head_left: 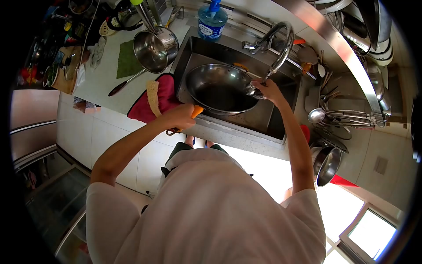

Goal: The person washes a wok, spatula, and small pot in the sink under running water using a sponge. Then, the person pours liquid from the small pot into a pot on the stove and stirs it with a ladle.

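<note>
A dark metal wok [220, 90] rests in the sink [272, 116], its inside facing up. My left hand [179, 117] is closed around the wok's orange handle [197, 111] at the sink's front edge. Over the wok's right rim, my right hand [268, 91] is closed on the shiny nozzle [255, 90] at the lower end of the faucet [288, 39]. Whether water is running cannot be made out. Just left of the sink lie a red cloth [166, 94] and a tan sponge strip [153, 97].
On the left counter are a steel saucepan [151, 50] and a green cloth [126, 59]. A blue pump bottle [212, 22] stands behind the sink. Several ladles and utensils [343, 115] lie at right, with steel bowls [327, 167] below. A curved metal edge [343, 53] hangs overhead.
</note>
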Action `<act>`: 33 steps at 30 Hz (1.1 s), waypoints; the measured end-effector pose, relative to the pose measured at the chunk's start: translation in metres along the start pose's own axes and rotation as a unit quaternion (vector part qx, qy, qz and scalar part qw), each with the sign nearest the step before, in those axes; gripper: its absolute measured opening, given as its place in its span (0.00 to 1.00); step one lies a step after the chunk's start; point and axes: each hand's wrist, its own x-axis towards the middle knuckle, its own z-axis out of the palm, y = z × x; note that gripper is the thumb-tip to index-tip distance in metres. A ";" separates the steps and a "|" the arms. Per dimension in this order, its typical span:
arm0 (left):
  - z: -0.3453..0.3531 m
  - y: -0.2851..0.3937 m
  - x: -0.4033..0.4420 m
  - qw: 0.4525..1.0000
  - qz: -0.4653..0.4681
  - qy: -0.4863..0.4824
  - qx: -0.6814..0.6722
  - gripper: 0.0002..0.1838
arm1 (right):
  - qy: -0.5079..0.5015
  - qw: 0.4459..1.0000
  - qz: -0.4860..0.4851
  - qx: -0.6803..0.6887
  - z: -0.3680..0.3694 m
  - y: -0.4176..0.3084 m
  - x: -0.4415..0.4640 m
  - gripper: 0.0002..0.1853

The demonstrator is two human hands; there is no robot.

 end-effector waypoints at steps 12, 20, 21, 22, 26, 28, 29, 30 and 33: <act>0.008 -0.002 0.004 0.998 -0.016 0.016 0.060 0.26 | -0.100 0.970 -0.186 -0.118 -0.003 0.032 0.071 0.56; 0.044 -0.028 0.013 0.996 -0.003 0.083 0.031 0.21 | -0.093 0.977 -0.156 -0.108 -0.003 0.008 0.171 0.54; 0.040 -0.026 0.012 0.996 -0.005 0.081 0.027 0.21 | -0.113 0.980 -0.147 -0.075 0.002 0.004 0.176 0.53; 0.037 -0.023 0.010 0.997 -0.007 0.079 0.023 0.21 | -0.122 0.984 -0.124 -0.045 -0.001 0.001 0.174 0.51; 0.044 -0.028 0.014 0.997 -0.011 0.075 0.002 0.21 | -0.165 0.956 -0.213 -0.113 -0.018 0.021 0.136 0.51; 0.055 -0.041 0.018 0.997 -0.014 0.070 0.004 0.23 | -0.169 0.936 -0.253 -0.177 -0.019 0.045 0.099 0.47; 0.057 -0.044 0.019 0.998 -0.009 0.057 -0.014 0.25 | -0.203 0.951 -0.200 -0.121 -0.016 0.045 0.077 0.44; 0.057 -0.047 0.021 0.999 -0.004 0.045 -0.030 0.27 | -0.235 0.959 -0.146 -0.064 -0.015 0.041 0.055 0.40; 0.054 -0.051 0.026 0.958 -0.082 -0.039 -0.272 0.24 | -0.164 0.969 -0.107 0.151 -0.006 0.022 0.026 0.30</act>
